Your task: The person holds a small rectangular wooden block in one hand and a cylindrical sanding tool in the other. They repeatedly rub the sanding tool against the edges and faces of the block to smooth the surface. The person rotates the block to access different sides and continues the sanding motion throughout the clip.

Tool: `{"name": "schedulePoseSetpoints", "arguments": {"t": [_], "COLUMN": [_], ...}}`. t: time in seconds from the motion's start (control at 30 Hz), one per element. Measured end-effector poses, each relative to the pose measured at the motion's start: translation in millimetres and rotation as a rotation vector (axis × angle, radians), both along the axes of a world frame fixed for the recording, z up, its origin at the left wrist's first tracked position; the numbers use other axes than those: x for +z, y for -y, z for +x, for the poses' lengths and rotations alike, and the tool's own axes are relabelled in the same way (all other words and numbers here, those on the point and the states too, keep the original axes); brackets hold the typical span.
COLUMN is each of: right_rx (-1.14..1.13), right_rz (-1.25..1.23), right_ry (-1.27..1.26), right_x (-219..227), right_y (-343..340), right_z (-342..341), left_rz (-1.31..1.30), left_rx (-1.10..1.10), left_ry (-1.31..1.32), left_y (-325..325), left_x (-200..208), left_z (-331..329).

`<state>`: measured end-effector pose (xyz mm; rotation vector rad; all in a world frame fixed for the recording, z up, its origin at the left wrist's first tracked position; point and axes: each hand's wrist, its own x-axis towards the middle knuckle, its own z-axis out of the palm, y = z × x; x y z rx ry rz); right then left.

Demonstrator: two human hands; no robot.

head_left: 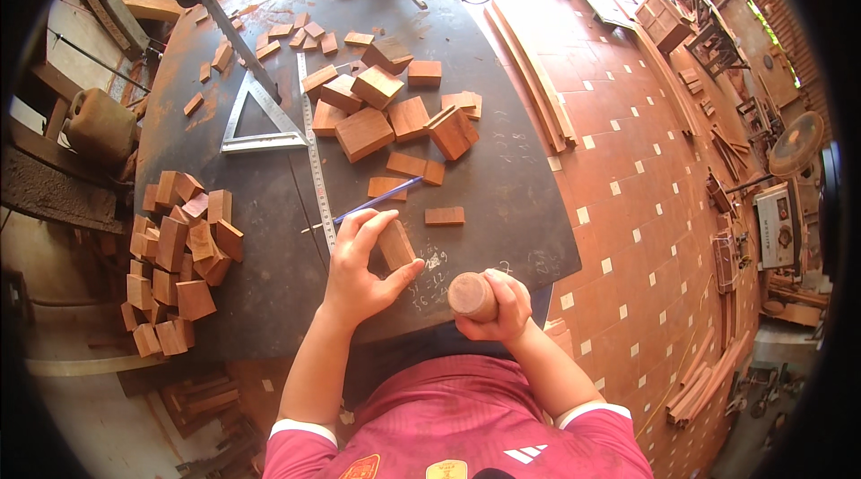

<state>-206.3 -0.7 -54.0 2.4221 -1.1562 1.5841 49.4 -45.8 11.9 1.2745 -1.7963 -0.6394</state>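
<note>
Our left hand [359, 268] pinches a small wooden block [395, 244] upright on the tabletop [502, 183] — our right hand [498, 304], just beside, wraps what seems a round mallet head [472, 296].

Lower part of the round wooden piece [472, 295] hidden inside the right hand [499, 307], chalk marks [432, 274] too small to read.

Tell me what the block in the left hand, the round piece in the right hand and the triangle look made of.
Small block: bare reddish-brown wood, matt and unvarnished. Round piece: apparently the same wood, its flat end smooth. Triangle: probably metal, a flat silver-grey frame with a dull sheen.
</note>
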Motion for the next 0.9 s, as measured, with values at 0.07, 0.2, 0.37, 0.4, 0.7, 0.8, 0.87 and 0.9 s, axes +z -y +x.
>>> {"name": "schedulePoseSetpoints", "arguments": {"t": [0.07,0.2,0.37,0.4,0.7,0.8,0.87,0.9], "right_rx": [-0.002,0.015,-0.039,-0.048,0.002,0.041,0.037,0.040], "right_rz": [0.001,0.022,0.150,0.188,0.616,0.574,0.562,0.570], "right_ry": [-0.001,-0.004,0.111,0.143,0.345,0.235,0.224,0.216], "right_x": [0.4,2.4,12.3,14.7,60.8,70.6,74.0,74.6], "right_y": [-0.6,-1.2,1.2,1.3,4.4,11.7,20.6,24.4], "right_z": [0.3,0.2,6.1,6.5,31.3,41.3,42.7,41.8], "left_rz": [0.003,0.015,0.005,0.011,-0.030,0.021,0.008,0.000], "left_rx": [-0.014,-0.057,-0.155,-0.165,-0.197,-0.213,-0.216,-0.218], "left_ry": [-0.020,-0.222,-0.182,-0.171,-0.075,-0.085,-0.072,-0.067], "left_y": [-0.8,-1.6,-0.8,-1.9,-2.4,-4.9,-3.4,-2.5], "left_x": [0.8,-9.6,-10.3,-9.6,-7.8,-5.7,-4.6,-4.7], "left_z": [0.2,1.8,3.2,1.4,-6.1,-3.3,-3.3,-3.6]}}
